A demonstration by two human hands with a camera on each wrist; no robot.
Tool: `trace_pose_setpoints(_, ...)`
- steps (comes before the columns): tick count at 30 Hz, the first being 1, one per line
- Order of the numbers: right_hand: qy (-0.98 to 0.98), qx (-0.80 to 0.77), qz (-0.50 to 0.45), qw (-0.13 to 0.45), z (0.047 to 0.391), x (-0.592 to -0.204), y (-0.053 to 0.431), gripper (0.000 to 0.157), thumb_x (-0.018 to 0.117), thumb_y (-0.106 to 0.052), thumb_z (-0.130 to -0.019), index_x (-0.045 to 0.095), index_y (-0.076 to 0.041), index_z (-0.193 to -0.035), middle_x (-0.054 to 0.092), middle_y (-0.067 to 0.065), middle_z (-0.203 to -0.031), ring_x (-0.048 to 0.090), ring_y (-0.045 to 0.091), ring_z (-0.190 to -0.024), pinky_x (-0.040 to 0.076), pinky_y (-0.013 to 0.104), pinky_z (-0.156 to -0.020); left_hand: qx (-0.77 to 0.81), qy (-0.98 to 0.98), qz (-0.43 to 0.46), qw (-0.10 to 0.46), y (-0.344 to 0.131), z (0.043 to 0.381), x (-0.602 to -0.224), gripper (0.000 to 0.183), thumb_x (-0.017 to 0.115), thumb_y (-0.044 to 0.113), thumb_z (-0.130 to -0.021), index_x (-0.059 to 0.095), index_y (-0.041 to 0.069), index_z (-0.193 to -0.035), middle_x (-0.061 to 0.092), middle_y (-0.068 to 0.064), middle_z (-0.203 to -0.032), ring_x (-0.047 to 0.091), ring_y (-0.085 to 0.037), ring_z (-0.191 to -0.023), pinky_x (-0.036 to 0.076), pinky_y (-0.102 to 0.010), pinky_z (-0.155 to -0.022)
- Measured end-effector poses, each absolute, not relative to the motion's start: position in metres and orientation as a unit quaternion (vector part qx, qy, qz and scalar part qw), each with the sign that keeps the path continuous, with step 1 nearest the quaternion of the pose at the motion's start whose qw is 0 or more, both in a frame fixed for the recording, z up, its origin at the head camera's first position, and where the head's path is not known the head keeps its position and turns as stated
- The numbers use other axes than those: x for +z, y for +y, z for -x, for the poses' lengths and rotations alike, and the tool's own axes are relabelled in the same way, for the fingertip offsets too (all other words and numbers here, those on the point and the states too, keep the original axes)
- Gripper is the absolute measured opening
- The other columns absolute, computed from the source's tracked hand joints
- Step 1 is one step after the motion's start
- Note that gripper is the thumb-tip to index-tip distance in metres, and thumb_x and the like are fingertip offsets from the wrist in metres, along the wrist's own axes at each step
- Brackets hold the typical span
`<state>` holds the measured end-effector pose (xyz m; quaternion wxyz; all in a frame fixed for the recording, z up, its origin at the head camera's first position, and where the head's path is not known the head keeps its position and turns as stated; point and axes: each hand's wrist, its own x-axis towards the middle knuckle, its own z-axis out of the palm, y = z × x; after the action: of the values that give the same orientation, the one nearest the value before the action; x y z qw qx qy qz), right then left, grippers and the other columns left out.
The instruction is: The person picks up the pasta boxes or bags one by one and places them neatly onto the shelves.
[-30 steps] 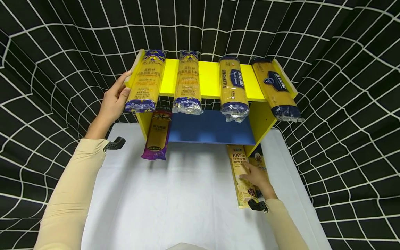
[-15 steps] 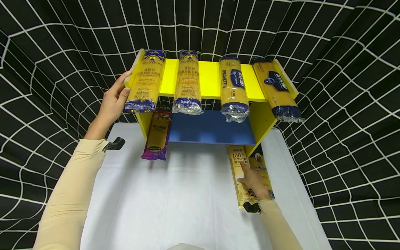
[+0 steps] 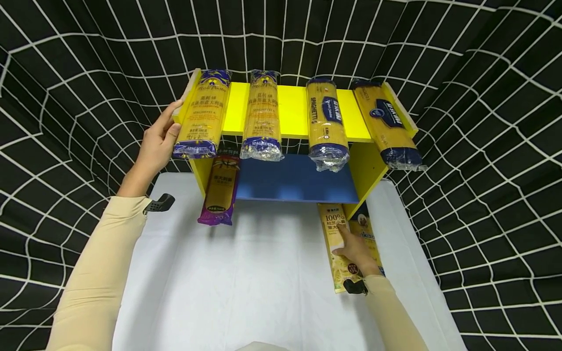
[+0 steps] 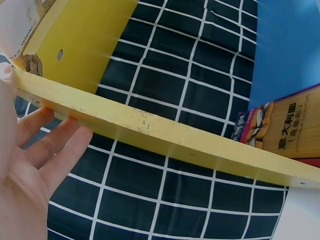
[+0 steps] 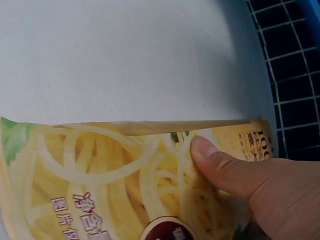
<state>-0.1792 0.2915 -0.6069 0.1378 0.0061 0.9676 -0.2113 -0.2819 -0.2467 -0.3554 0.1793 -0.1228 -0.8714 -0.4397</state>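
Observation:
My left hand grips the left side panel of a yellow-and-blue shelf; in the left wrist view its fingers lie along the panel's outer face, and the thumb is partly cut off. At the right, my right hand rests on a yellow spaghetti pack lying flat on the white cloth, its far end under the shelf. The index finger points forward along the pack. In the right wrist view the thumb presses on the pack's printed face; the other fingers are hidden.
Several spaghetti packs, such as a blue-ended one, lie along the yellow top board. A purple-ended pack sits at the left of the blue shelf board. Another pack lies right of the right hand. Black gridded cloth surrounds the table.
My right hand has shifted slightly left and settled over the yellow pack, uncovering more of the pack beside it. My left hand keeps its place on the shelf.

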Motion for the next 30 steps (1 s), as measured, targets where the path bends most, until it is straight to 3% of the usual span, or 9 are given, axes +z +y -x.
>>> trace_pose_setpoints(10,0.937,-0.308,0.011,0.167,0.184,-0.61,0.3,0.099,0.081,-0.017,-0.082,0.019,-0.015,-0.159,0.032,0.027,-0.157,0.042,0.056,-0.133,0.044,0.065,-0.101,-0.449,-0.865,0.131,0.181,-0.248,0.283,-0.355,0.05,0.042,0.035,-0.105,0.03,0.047,-0.152,0.057,-0.018,-0.141,0.055,0.0,-0.084,0.045,-0.006,-0.069)
trace_pose_setpoints(16,0.912,-0.359,0.035,0.195,0.188,-0.611,0.31,0.097,0.078,-0.023,-0.085,0.017,-0.013,-0.159,0.019,0.027,-0.162,0.025,0.057,-0.142,0.034,0.071,-0.107,-0.447,-0.867,0.13,0.179,-0.247,0.284,-0.356,0.05,0.042,0.035,-0.105,0.029,0.048,-0.152,0.057,-0.017,-0.141,0.056,-0.001,-0.083,0.046,-0.006,-0.069)
trace_pose_setpoints(21,0.86,-0.453,0.036,0.233,0.188,-0.608,0.319,0.09,0.071,-0.017,-0.091,0.013,-0.014,-0.16,0.005,0.023,-0.166,0.005,0.056,-0.148,0.025,0.073,-0.111,-0.449,-0.866,0.129,0.18,-0.246,0.283,-0.355,0.05,0.043,0.035,-0.105,0.03,0.047,-0.152,0.056,-0.017,-0.142,0.055,-0.001,-0.084,0.046,-0.005,-0.069)
trace_pose_setpoints(24,0.833,-0.494,0.035,0.249,0.187,-0.609,0.323,0.086,0.067,-0.016,-0.094,0.013,-0.017,-0.16,0.0,0.02,-0.167,-0.002,0.054,-0.149,0.027,0.071,-0.112,-0.45,-0.865,0.129,0.181,-0.247,0.283,-0.355,0.05,0.043,0.035,-0.105,0.03,0.047,-0.152,0.056,-0.017,-0.143,0.055,-0.001,-0.085,0.046,-0.005,-0.07)
trace_pose_setpoints(26,0.823,-0.508,0.034,0.251,0.187,-0.612,0.325,0.084,0.067,-0.017,-0.094,0.015,-0.019,-0.16,0.0,0.018,-0.168,0.001,0.052,-0.15,0.034,0.066,-0.111,-0.45,-0.865,0.128,0.18,-0.247,0.283,-0.355,0.05,0.043,0.035,-0.105,0.03,0.047,-0.152,0.056,-0.017,-0.143,0.055,-0.001,-0.084,0.046,-0.005,-0.07)
trace_pose_setpoints(27,0.825,-0.507,0.033,0.249,0.186,-0.614,0.326,0.084,0.067,-0.019,-0.094,0.016,-0.02,-0.16,0.001,0.018,-0.168,0.016,0.052,-0.146,0.041,0.063,-0.105,-0.451,-0.865,0.128,0.179,-0.247,0.283,-0.356,0.05,0.043,0.035,-0.105,0.03,0.047,-0.152,0.056,-0.017,-0.143,0.055,-0.001,-0.085,0.046,-0.006,-0.07)
trace_pose_setpoints(30,0.824,-0.515,0.024,0.234,0.184,-0.62,0.326,0.082,0.07,-0.02,-0.092,0.021,-0.021,-0.159,0.007,0.017,-0.167,0.018,0.051,-0.146,0.037,0.064,-0.108,-0.45,-0.866,0.127,0.177,-0.247,0.283,-0.356,0.05,0.043,0.035,-0.105,0.029,0.048,-0.152,0.056,-0.016,-0.144,0.056,-0.001,-0.085,0.046,-0.005,-0.069)
